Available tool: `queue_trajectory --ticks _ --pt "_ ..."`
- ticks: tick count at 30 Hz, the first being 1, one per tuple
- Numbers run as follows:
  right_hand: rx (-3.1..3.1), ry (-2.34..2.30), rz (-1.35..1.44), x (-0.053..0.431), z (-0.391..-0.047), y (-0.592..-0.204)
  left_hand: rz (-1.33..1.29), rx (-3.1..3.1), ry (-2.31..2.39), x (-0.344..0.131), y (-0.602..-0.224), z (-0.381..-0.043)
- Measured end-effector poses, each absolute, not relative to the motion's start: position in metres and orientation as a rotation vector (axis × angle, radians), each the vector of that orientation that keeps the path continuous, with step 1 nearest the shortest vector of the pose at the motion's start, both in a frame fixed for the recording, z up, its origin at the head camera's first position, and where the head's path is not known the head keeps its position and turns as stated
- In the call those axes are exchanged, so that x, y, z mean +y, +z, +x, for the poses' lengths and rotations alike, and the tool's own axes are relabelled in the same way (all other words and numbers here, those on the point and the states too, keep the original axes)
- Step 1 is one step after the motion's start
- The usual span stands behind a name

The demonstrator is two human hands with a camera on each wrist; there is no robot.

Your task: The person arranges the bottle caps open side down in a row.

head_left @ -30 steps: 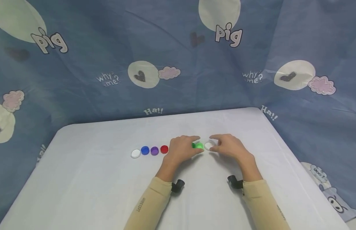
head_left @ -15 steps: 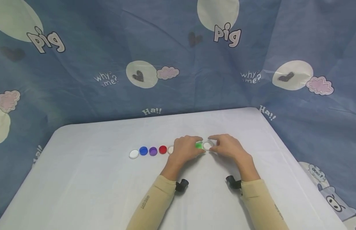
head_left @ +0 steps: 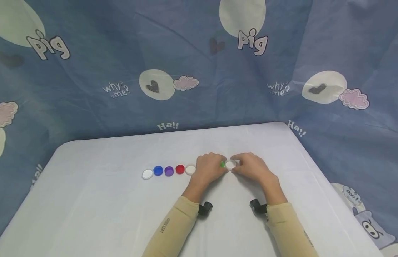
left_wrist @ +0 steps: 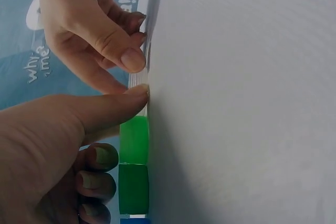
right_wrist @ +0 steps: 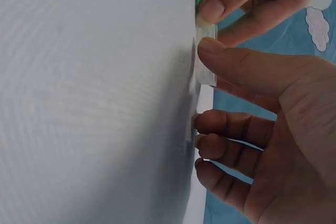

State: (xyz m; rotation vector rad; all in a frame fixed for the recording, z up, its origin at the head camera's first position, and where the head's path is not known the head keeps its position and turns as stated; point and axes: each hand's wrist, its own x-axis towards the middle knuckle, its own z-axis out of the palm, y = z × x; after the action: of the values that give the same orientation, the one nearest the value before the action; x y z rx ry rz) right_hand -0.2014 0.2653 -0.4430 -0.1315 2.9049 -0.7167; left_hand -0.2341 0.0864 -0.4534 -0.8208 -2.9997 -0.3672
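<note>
Head view: we find the left hand [head_left: 210, 167] and the right hand [head_left: 251, 166] each pinching the clear ridged cap [head_left: 230, 165] between thumb and forefinger. We record that cap on the white tabletop [head_left: 89, 207], at the row's right end, just beside the bright green cap [left_wrist: 134, 140].

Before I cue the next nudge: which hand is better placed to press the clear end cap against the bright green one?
Likely the right hand: its thumb and forefinger bracket the clear end cap from the outer side, facing the bright green cap. The left hand sits on the green side.
</note>
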Motion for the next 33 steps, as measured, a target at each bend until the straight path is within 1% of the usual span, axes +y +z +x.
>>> queue_trajectory --ticks 17,33 --pt "2.939 -0.815 -0.164 0.269 -0.202 -0.436 -0.801 -2.895 -0.452 0.085 -0.45 -0.232" --pt "2.839 -0.966 -0.178 0.281 -0.202 -0.435 -0.847 -2.727 -0.388 0.085 -0.451 -0.23"
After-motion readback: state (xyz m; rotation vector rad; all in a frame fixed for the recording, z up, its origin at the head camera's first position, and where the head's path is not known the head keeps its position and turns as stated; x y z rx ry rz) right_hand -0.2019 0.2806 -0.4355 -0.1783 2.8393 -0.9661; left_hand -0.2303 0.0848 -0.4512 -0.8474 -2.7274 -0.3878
